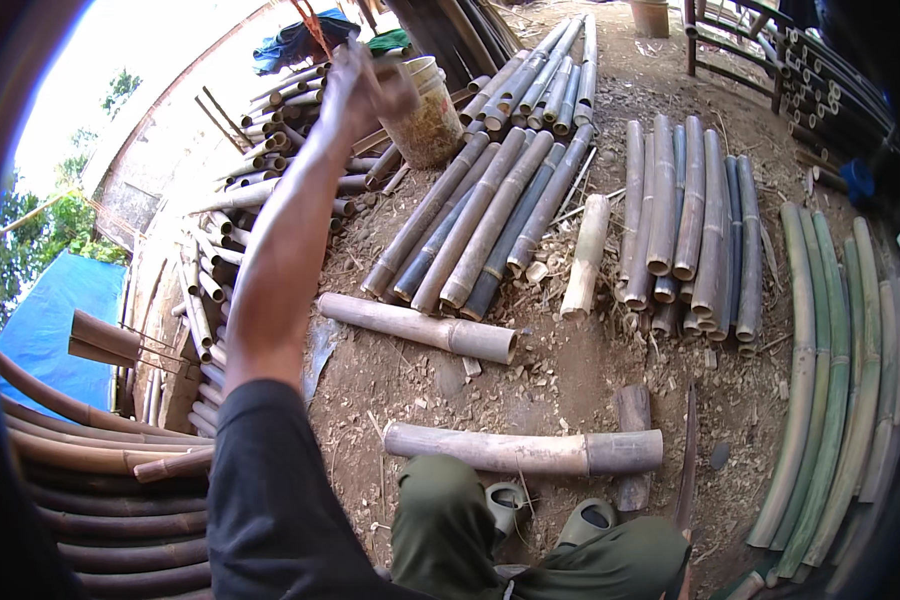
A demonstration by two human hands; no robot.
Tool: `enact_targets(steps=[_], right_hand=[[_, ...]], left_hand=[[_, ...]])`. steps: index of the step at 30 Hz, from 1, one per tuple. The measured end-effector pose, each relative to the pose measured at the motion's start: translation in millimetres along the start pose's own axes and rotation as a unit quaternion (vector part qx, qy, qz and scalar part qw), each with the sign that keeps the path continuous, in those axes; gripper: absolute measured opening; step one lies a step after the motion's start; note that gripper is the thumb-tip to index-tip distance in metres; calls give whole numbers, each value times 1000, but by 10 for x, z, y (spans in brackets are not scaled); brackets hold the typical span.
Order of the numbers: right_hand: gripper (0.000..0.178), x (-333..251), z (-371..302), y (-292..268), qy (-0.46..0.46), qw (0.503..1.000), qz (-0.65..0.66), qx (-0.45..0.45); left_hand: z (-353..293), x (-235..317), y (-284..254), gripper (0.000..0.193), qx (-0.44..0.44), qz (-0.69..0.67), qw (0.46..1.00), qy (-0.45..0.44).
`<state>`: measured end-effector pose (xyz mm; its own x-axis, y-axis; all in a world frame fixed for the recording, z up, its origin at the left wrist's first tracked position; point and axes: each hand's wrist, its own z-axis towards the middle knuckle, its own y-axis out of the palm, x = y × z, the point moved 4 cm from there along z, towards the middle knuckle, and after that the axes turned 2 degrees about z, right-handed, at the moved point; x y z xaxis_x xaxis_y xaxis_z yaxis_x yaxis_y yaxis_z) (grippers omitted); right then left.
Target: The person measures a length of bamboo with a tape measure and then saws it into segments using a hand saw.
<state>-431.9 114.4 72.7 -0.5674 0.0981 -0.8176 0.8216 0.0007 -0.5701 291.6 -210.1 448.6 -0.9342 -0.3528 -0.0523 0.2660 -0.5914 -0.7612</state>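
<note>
My left arm, in a black sleeve, reaches up and forward across the view. My left hand [362, 95] is raised in front of a dirty white bucket [425, 125]. Motion smears its fingers, so I cannot tell what they hold, if anything. My right hand is out of view. Close in front of my knees lies a thick bamboo piece [510, 448], one end resting over a shorter dark bamboo piece [633, 410]. Farther off, another cut bamboo length [420, 328] lies on the ground. A long, narrow dark strip [687, 450] stands beside my right knee.
Bundles of brown bamboo [490, 220] and more bamboo [685, 220] lie ahead. A pale bamboo piece [586, 255] lies between them. Green bamboo poles [835, 380] lie at the right, long brown poles [120, 525] at the left. Chips cover the dirt [550, 385]. A blue tarp [60, 325] is far left.
</note>
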Motion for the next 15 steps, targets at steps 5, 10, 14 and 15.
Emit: enact_targets(steps=[5, 10, 14, 15], right_hand=[[52, -147, 9, 59, 16, 1000, -21, 7], [53, -134, -96, 69, 17, 999, -40, 18], [54, -118, -46, 228, 16, 999, -42, -10], [55, -120, -31, 256, 16, 999, -45, -13]], left_hand=[[56, -29, 142, 80, 266, -183, 932, -168], [-2766, 1134, 1281, 72, -353, -245, 900, 77], [-5124, 1709, 1395, 110, -544, -216, 785, 202], [-5358, 1813, 1392, 109, -530, -203, 791, 227]])
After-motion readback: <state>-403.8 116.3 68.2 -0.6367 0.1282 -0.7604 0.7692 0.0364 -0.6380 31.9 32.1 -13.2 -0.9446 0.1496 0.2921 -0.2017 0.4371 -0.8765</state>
